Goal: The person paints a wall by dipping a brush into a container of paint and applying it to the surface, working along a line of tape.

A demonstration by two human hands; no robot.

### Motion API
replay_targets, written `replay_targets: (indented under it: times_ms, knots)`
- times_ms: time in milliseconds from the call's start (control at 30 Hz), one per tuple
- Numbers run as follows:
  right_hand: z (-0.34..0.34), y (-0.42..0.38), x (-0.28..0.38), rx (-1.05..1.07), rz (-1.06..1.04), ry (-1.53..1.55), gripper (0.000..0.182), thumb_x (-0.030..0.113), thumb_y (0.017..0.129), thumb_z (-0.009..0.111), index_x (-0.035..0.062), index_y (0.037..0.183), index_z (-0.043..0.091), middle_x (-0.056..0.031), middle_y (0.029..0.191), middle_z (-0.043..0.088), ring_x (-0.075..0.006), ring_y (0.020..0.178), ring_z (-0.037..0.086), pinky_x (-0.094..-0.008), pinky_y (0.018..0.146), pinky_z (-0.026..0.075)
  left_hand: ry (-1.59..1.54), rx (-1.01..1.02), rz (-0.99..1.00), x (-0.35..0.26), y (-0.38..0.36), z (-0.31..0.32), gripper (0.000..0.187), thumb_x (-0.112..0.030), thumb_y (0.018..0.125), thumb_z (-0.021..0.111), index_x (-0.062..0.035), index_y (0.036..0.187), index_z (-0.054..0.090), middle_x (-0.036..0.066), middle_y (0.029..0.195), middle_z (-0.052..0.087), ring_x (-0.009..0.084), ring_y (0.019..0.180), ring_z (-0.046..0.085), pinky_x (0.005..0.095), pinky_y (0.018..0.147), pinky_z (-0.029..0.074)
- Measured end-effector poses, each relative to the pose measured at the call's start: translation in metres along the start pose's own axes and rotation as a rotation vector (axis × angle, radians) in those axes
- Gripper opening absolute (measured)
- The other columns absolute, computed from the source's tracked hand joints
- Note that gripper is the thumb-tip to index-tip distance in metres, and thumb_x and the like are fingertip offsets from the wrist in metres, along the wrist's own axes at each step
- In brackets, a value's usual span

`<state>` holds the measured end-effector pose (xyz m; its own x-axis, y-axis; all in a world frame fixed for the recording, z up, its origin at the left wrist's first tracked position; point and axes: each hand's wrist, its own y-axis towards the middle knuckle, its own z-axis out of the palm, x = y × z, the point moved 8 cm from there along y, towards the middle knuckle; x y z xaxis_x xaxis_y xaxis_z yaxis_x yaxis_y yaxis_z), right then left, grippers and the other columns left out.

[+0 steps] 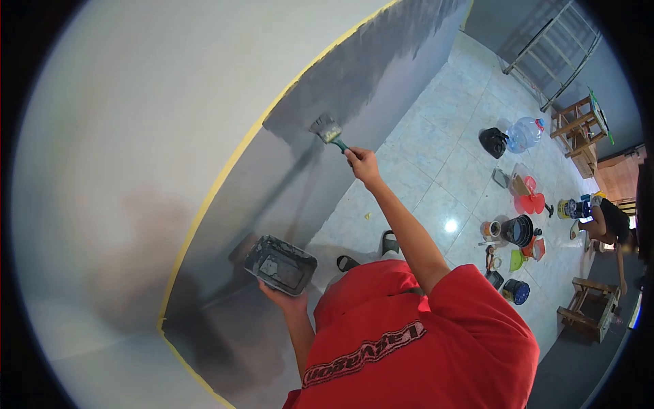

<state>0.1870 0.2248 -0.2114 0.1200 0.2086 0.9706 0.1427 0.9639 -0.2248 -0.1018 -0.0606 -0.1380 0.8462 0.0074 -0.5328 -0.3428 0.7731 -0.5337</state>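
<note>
Landmark for all places: the yellow tape [240, 154] along the wall [146, 102].

Right hand [362, 165]: mine, on the floor side of the tape, thumb and fingers closed round the handle of the brush [331, 133]. No slack visible in this grip.

Brush: between my right hand and the tape, over the grey-painted side. Its long axis runs roughly square to the tape, bristles leading towards it, handle back towards me. Bristles sit by the ragged border of the darker grey patch [354, 78], which reaches up to the tape. They look to be against the wall; how hard they press does not show.

Left hand [291, 301]: mine, near the stretch of tape leading to its corner bend, curled under the near edge of the paint tray [293, 253]. Fingers partly hidden by the tray, so I can't make out how far they wrap.

Tray: on the grey side of the tape, interior smeared with dark paint; depth of paint unclear. It is well apart from the brush, nearer the corner bend of the tape.

Key relation: the bristles are nearer the tape than my right fingers, with painted wall showing between bristles and tape. Of my two hands, the right is nearer the brush.
</note>
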Motion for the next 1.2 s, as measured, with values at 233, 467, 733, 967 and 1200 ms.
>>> replay_targets:
  times_ms: [233, 467, 733, 967, 1200]
  knots:
    - [-0.039, 0.009, -0.058, 0.007, 0.276, -0.343, 0.024, 0.019, 0.091, 0.066, -0.002, 0.082, 0.072, -0.0018, 0.063, 0.057, -0.0093, 0.048, 0.046, -0.0266, 0.044, 0.034, -0.012, 0.057, 0.014, -0.002, 0.001, 0.012, 0.06, -0.058, 0.093, 0.044, -0.0209, 0.139, 0.052, 0.002, 0.136, 0.056, 0.0259, 0.124, 0.055, 0.0479, 0.098, 0.048]
    - [-0.022, -0.003, 0.035, 0.201, 0.099, 0.533, 0.025, 0.022, 0.098, 0.063, 0.0009, 0.086, 0.07, 0.0009, 0.061, 0.051, -0.0066, 0.046, 0.039, -0.0245, 0.041, 0.027, 0.062, -0.003, 0.053, -0.003, -0.004, 0.006, 0.063, -0.06, 0.091, 0.046, -0.0216, 0.14, 0.051, 0.002, 0.138, 0.054, 0.0284, 0.127, 0.052, 0.0505, 0.099, 0.047]
    - [-0.022, 0.059, -0.095, 0.046, 0.372, -0.314, 0.03, 0.023, 0.089, 0.069, -0.0045, 0.1, 0.073, -0.0075, 0.066, 0.062, -0.0133, 0.05, 0.052, -0.0298, 0.045, 0.04, 0.082, -0.037, 0.029, -0.001, -0.006, 0.016, 0.067, -0.064, 0.089, 0.046, -0.025, 0.144, 0.048, 0.005, 0.144, 0.051, 0.0317, 0.129, 0.05, 0.057, 0.101, 0.043]
    - [-0.027, 0.069, -0.02, 0.043, 0.122, 0.304, 0.032, 0.023, 0.093, 0.066, -0.0033, 0.076, 0.068, -0.0039, 0.061, 0.056, -0.0103, 0.049, 0.046, -0.0294, 0.042, 0.034, 0.119, -0.093, 0.031, 0.008, -0.011, 0.014, 0.07, -0.066, 0.088, 0.043, -0.0256, 0.145, 0.047, 0.006, 0.145, 0.05, 0.0327, 0.132, 0.047, 0.0571, 0.103, 0.041]
    - [-0.049, 0.111, -0.075, -0.005, 0.266, -0.248, 0.026, 0.025, 0.09, 0.068, 0.0008, 0.084, 0.075, -0.0021, 0.059, 0.056, -0.0103, 0.05, 0.051, -0.0303, 0.045, 0.039, 0.136, -0.188, 0.022, 0.017, -0.019, 0.022, 0.067, -0.065, 0.09, 0.041, -0.0249, 0.142, 0.05, 0.005, 0.142, 0.053, 0.0321, 0.129, 0.051, 0.0569, 0.102, 0.044]
